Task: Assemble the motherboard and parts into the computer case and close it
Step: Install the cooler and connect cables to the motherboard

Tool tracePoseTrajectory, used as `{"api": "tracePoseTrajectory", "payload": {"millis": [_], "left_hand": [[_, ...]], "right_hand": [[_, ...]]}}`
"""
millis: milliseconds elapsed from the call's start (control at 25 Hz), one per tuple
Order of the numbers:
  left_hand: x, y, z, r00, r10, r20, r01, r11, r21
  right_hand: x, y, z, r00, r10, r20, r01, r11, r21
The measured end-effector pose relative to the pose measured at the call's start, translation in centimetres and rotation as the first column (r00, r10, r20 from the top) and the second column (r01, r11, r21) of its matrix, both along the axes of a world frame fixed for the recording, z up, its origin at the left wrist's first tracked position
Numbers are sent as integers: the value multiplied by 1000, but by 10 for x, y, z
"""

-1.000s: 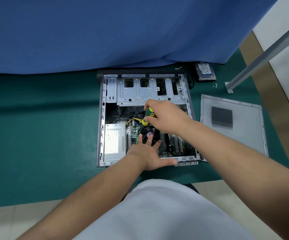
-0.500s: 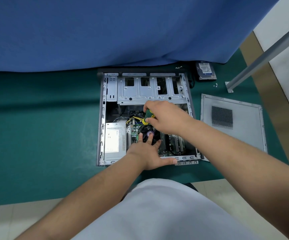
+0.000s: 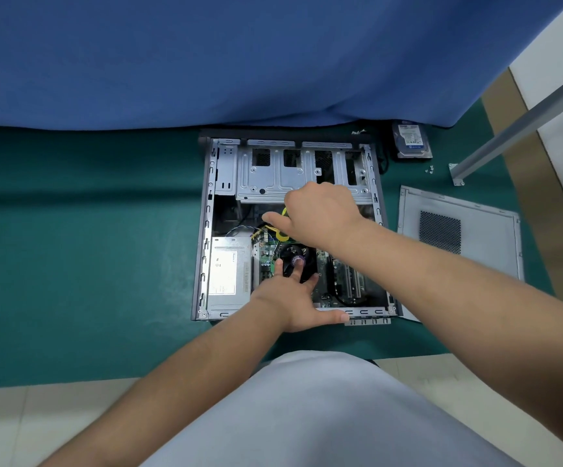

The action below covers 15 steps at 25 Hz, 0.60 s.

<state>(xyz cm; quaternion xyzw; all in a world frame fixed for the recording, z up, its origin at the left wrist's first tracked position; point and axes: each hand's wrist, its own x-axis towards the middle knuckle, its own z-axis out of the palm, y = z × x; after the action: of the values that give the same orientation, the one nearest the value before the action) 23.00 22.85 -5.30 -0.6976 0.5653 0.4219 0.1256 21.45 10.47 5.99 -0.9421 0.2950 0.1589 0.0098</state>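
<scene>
Right hand (image 3: 320, 210) has risen, fingers around the screwdriver (image 3: 283, 234).

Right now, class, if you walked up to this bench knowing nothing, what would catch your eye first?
The open grey metal computer case lying flat on the green mat, its circuit board exposed, draws the eye at the centre. Above it the right hand grips a yellow-and-green screwdriver, while the left hand rests spread on the black round cooler fan. To the right the grey vented side panel lies detached on the mat.
</scene>
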Motion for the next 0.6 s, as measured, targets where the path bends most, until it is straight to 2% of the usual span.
{"api": "tracePoseTrajectory", "payload": {"millis": [80, 160, 280, 400, 520, 600], "left_hand": [[0, -1, -1, 1000, 4, -1, -4, 1000, 2], [1, -1, -1, 1000, 5, -1, -5, 1000, 0], [2, -2, -1, 1000, -4, 0, 4, 1000, -1], [2, -2, 1, 1000, 2, -5, -2, 1000, 0], [2, -2, 0, 1000, 7, -19, -7, 1000, -2], [2, -2, 1, 1000, 14, -21, -14, 1000, -9]], "right_hand": [[0, -8, 6, 998, 62, -1, -62, 990, 127], [2, -18, 17, 977, 213, 14, -208, 936, 286], [6, -25, 28, 927, 374, 9, -361, 886, 291], [4, -15, 25, 950, 310, 43, -311, 920, 240], [6, -1, 12, 994, 106, 14, -107, 989, 105], [10, 8, 6, 999, 37, 12, -38, 999, 19]]}}
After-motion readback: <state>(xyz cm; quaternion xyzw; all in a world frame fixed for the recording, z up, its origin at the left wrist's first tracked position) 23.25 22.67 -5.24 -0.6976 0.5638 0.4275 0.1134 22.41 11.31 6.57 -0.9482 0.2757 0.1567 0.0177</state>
